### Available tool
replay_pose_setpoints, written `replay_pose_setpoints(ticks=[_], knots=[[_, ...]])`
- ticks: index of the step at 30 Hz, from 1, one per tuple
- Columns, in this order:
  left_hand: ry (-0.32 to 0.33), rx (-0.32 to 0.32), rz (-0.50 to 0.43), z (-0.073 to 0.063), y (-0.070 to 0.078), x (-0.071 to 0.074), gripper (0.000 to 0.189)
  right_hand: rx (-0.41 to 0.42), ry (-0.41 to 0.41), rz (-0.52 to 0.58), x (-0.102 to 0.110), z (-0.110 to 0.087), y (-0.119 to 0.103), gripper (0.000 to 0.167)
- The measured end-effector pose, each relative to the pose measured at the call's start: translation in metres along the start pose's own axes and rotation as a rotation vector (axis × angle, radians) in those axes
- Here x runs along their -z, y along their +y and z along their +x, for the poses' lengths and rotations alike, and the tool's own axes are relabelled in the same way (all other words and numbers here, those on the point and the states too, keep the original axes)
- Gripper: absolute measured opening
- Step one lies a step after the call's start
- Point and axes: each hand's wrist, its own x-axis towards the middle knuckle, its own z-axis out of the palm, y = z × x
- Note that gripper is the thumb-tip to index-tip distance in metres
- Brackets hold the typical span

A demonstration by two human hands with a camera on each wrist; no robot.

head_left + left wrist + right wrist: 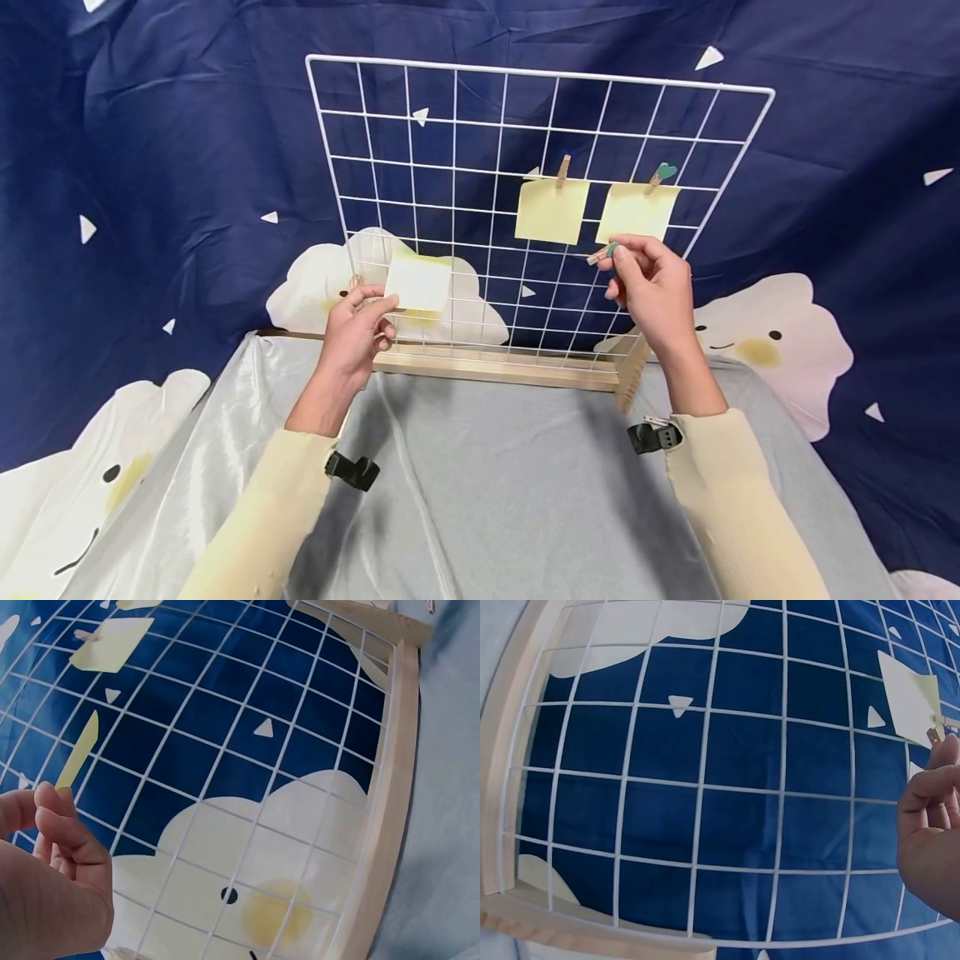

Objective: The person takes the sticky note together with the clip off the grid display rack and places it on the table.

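Cream ribbed sleeves (750,500) reach over the grey cloth (510,475), both hands busy! Left hand (356,329) pinches a pale yellow square paper note (417,283) between thumb and fingers, out in front of the lower left part of a white wire grid (540,73), near its left edge. Over on the right, the right hand (656,287) grips a small wooden clothespin with a green top (602,253), towards the grid's right edge. Just above it, two yellow square notes (552,212) hang side by side, each under its own wooden peg (563,172). Pale wooden base (495,367) along the grid's bottom edge!
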Motion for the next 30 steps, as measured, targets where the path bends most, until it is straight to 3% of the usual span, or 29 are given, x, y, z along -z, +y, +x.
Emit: replay_pose_setpoints(ticks=[9, 13, 20, 25, 30], knots=[[0.01, 0.022, -0.02, -0.001, -0.012, 0.01, 0.014, -0.022, 0.01, -0.015, 0.011, -0.01, 0.014, 0.014], [0.02, 0.035, -0.034, -0.003, -0.015, 0.012, 0.014, -0.043, 0.016, 0.041, 0.016, -0.017, 0.02, 0.012], [0.02, 0.034, -0.048, -0.006, -0.022, 0.019, 0.014, -0.067, 0.04, 0.028, 0.024, -0.026, 0.032, 0.015], [0.039, 0.043, -0.049, -0.009, -0.03, 0.025, 0.014, -0.084, 0.05, 0.103, 0.028, -0.032, 0.044, 0.022], [0.057, 0.06, -0.032, -0.012, -0.038, 0.03, 0.015, -0.097, 0.054, 0.155, 0.032, -0.038, 0.059, 0.012]])
